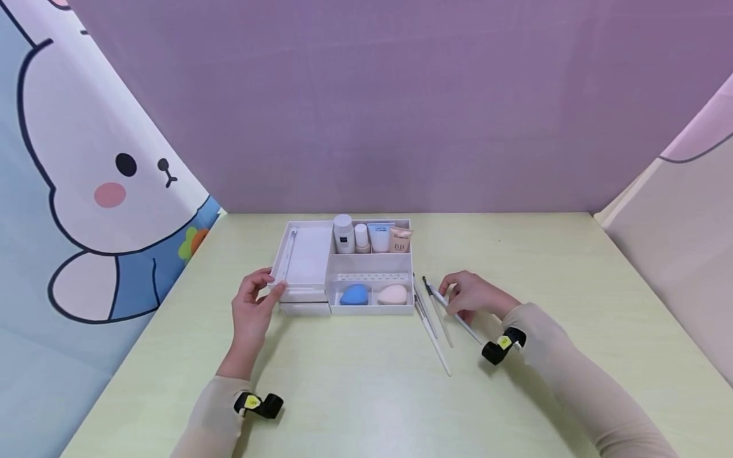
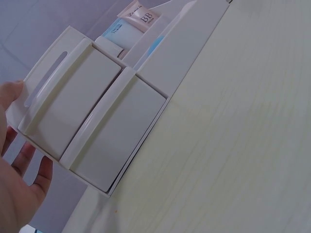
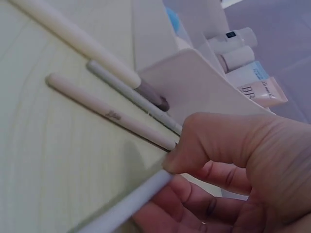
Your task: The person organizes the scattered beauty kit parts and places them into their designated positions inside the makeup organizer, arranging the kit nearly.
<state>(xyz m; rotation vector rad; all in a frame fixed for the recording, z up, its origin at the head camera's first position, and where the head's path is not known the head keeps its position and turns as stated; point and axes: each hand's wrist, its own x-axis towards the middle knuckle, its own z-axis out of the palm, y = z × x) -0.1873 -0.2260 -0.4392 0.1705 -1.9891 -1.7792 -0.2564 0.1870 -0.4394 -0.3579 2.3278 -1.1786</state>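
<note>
A white cosmetics organizer (image 1: 369,310) stands on the table, two drawer fronts (image 2: 116,136) at its left part. My left hand (image 1: 254,312) holds its front left corner, thumb on the top edge and fingers against the side. Right of the organizer, my right hand (image 1: 472,296) pinches a white-handled makeup brush (image 3: 129,201) between thumb and fingers; the hand hides part of it. Beside it lie several other brushes: one with a cream handle (image 3: 82,41) and brown bristles, a thin grey one (image 3: 126,90) and a pale pink one (image 3: 107,111).
Back compartments hold a white bottle (image 1: 344,235), a smaller bottle (image 1: 362,238), a blue-white tube (image 1: 380,238) and a BB cream tube (image 1: 400,240). In front sit a blue makeup sponge (image 1: 354,294) and a pale pink one (image 1: 392,294). A purple cloth backdrop (image 1: 401,114) stands behind the table.
</note>
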